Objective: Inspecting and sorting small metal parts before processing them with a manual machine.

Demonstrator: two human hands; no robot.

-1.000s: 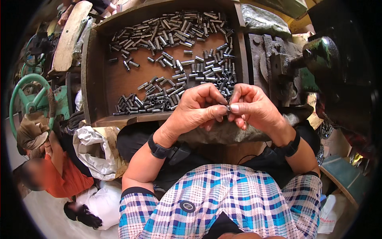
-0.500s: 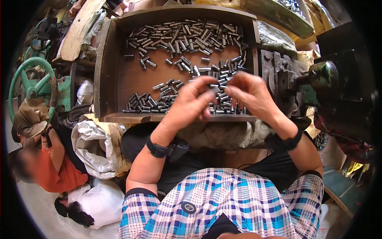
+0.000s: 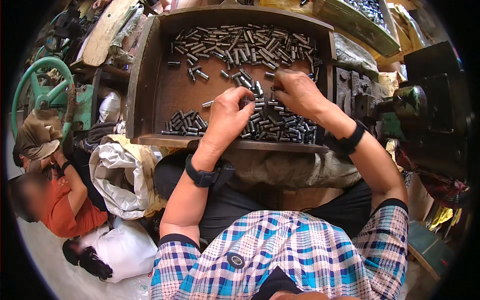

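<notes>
Many short metal tubes (image 3: 260, 47) lie in a brown wooden tray (image 3: 141, 75), heaped along its far side and strewn toward its near edge. My left hand (image 3: 227, 115) is over the near middle of the tray, its fingers curled closed beside loose tubes. What they hold is dark and mostly hidden. To the right and slightly farther in, my right hand (image 3: 300, 92) reaches down among the tubes, thumb and fingers pinched together. Its fingertips are partly covered, and I cannot make out what is between them.
A dark, oily machine (image 3: 415, 105) stands close on the right. On the left are a green handwheel (image 3: 42, 100), a white sack (image 3: 117, 182) and two people, one in an orange shirt (image 3: 70, 200). Another wooden box (image 3: 357, 25) with metal pieces stands at the far right.
My hands have moved apart: the right went farther into the tray, the left slightly left. Both were close together above the tubes before. The view has shifted slightly.
</notes>
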